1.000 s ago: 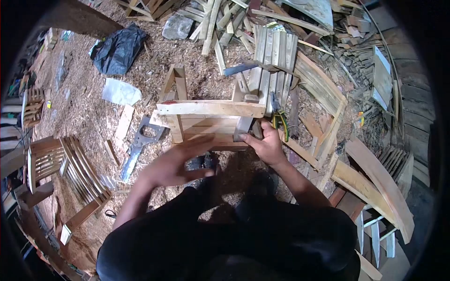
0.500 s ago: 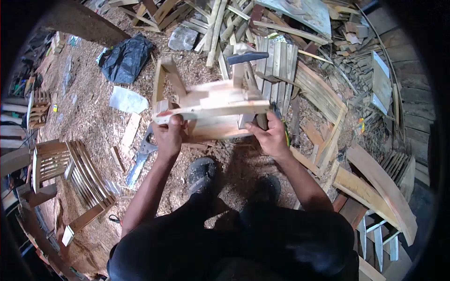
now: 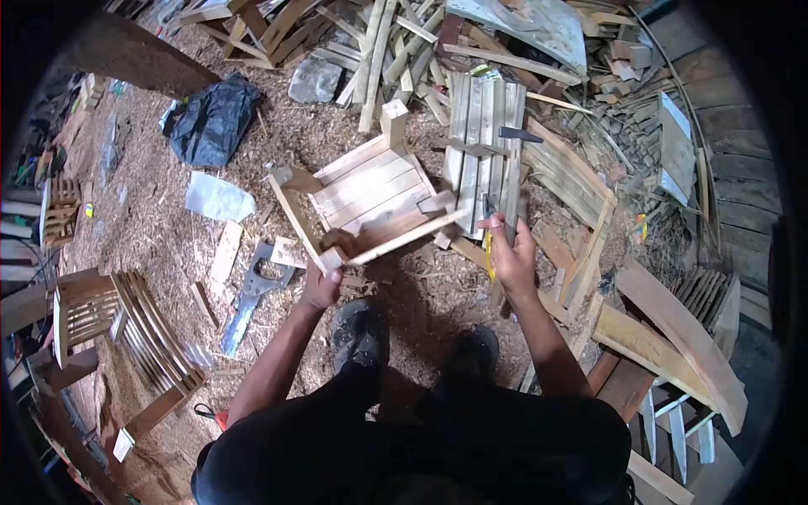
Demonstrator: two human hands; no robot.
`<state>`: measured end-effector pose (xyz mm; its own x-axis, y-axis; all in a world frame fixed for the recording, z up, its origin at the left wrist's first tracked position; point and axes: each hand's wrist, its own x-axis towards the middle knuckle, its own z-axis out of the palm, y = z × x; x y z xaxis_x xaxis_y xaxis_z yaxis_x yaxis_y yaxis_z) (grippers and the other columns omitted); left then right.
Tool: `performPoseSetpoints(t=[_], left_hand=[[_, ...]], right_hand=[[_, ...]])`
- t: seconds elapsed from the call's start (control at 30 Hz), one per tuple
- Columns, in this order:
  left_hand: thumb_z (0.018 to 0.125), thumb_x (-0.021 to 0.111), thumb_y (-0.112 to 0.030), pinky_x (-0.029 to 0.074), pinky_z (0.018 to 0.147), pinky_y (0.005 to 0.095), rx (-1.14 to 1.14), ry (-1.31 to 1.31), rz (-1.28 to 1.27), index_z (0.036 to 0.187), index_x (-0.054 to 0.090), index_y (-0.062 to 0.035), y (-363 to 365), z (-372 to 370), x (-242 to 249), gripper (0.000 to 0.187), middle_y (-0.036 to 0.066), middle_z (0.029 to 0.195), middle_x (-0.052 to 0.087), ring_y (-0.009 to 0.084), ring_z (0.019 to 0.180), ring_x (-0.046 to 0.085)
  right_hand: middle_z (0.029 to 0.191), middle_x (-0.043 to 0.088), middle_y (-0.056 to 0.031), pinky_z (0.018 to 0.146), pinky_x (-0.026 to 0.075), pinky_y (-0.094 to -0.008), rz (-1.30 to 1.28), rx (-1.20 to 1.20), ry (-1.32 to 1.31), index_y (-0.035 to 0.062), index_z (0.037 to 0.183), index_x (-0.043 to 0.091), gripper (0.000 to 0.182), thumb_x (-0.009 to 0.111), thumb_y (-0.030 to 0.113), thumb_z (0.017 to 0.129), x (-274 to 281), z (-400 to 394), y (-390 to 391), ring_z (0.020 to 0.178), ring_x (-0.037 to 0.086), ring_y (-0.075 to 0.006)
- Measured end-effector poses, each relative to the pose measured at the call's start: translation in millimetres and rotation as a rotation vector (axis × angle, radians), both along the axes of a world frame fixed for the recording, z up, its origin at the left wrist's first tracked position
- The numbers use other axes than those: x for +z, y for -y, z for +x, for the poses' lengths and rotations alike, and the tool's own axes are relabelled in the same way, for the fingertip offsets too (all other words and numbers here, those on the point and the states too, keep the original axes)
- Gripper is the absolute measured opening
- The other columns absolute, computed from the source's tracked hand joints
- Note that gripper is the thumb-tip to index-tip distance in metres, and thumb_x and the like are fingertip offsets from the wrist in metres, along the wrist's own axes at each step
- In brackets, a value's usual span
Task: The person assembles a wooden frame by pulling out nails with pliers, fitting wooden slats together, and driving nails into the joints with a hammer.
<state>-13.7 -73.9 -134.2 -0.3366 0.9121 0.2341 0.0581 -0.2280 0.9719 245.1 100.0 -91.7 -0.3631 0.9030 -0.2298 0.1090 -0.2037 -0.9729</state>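
Observation:
My left hand (image 3: 322,284) is closed on the near corner of a small wooden stool-like frame (image 3: 370,189). This frame has a slatted panel, side rails and short corner legs; it is tilted, its slats facing up. Off to its right, my right hand (image 3: 513,259) grips the wooden handle of a hammer (image 3: 513,181), whose dark head points away from me. A slim object with a dark tip and a yellow part (image 3: 490,252) also shows at this hand's fingers; its kind I cannot tell.
A handsaw (image 3: 250,295) lies on the shavings at left, near a pale sheet (image 3: 220,196) and a black plastic bag (image 3: 212,118). Slatted wooden pieces (image 3: 151,328) stand at left. A slatted panel (image 3: 484,109), curved boards (image 3: 682,337) and heaped wood strips (image 3: 379,59) lie around.
My right hand has come off the frame and moved right with the hammer, its head swinging right and nearer. The frame has tilted and turned, showing its slats, while my left hand keeps hold.

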Motion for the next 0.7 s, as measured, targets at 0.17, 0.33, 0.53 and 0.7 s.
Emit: performPoseSetpoints(t=[0.17, 0.33, 0.53, 0.7], left_hand=[[0.077, 0.062, -0.057, 0.04, 0.079, 0.0407, -0.163, -0.097, -0.054, 0.09, 0.053, -0.0023, 10.4, 2.4, 11.6, 0.057, 0.015, 0.094, 0.05, 0.0289, 0.091, 0.05], [0.075, 0.067, -0.05, 0.038, 0.091, 0.0471, -0.313, -0.327, -0.034, 0.101, 0.054, -0.0008, 13.8, -1.4, 24.9, 0.057, 0.015, 0.102, 0.05, 0.0343, 0.103, 0.048], [0.077, 0.068, -0.04, 0.029, 0.105, 0.0497, -0.379, -0.25, -0.212, 0.109, 0.052, -0.0018, 20.0, -4.9, 33.3, 0.053, 0.019, 0.123, 0.047, 0.0376, 0.125, 0.039], [0.079, 0.065, -0.039, 0.028, 0.106, 0.0499, -0.316, -0.056, -0.184, 0.116, 0.049, -0.0023, 10.6, -4.0, 36.5, 0.054, 0.019, 0.126, 0.047, 0.0361, 0.129, 0.037]], right_hand=[[0.092, 0.068, -0.004, 0.047, 0.032, -0.0172, -0.126, 0.087, -0.027, 0.0036, 0.1, 0.058, 0.017, 0.059, 0.019, 0.095, 4.7, -13.2, -8.8, 0.053, 0.041, 0.0004], [0.092, 0.063, -0.0055, 0.08, 0.046, -0.0287, 0.012, 0.355, 0.21, 0.0017, 0.092, 0.057, 0.029, 0.072, 0.026, 0.086, -12.6, -19.2, -47.5, 0.089, 0.058, -0.0134], [0.092, 0.061, -0.0042, 0.076, 0.049, -0.0265, -0.029, 0.351, 0.122, 0.0024, 0.095, 0.056, 0.032, 0.079, 0.017, 0.078, -30.6, -45.8, -54.5, 0.088, 0.06, -0.0119], [0.082, 0.06, -0.005, 0.065, 0.049, -0.0285, 0.094, 0.284, 0.288, 0.0009, 0.098, 0.056, 0.04, 0.07, 0.036, 0.085, -38.5, -50.4, -55.9, 0.076, 0.058, -0.0129]])
